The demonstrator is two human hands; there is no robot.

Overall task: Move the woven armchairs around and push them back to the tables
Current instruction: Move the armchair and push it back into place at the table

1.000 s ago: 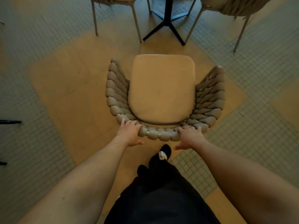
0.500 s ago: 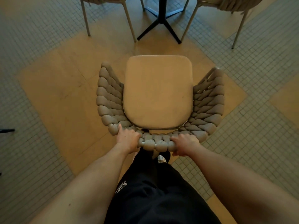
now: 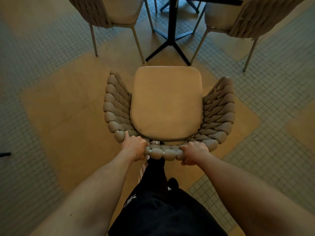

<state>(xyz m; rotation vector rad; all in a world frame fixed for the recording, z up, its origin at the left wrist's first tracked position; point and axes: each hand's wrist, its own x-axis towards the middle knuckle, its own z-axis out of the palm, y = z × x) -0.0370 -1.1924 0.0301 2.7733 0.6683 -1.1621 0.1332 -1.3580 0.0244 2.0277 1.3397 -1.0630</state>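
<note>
Left hand [image 3: 135, 147] and right hand [image 3: 194, 155] grip the woven armchair [image 3: 167, 106] backrest — facing the black-legged surface [image 3: 171, 26] on a tile-and-wood floor [image 3: 59, 108].

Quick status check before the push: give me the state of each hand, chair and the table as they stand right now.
Left hand: grips the backrest rim of the near armchair.
Right hand: grips the same rim.
Near armchair: upright, seat empty, facing the table, not yet tucked in.
Far left chair: upright beside the table.
Far right chair: upright beside the table.
Table: upright on its black cross base.
</note>
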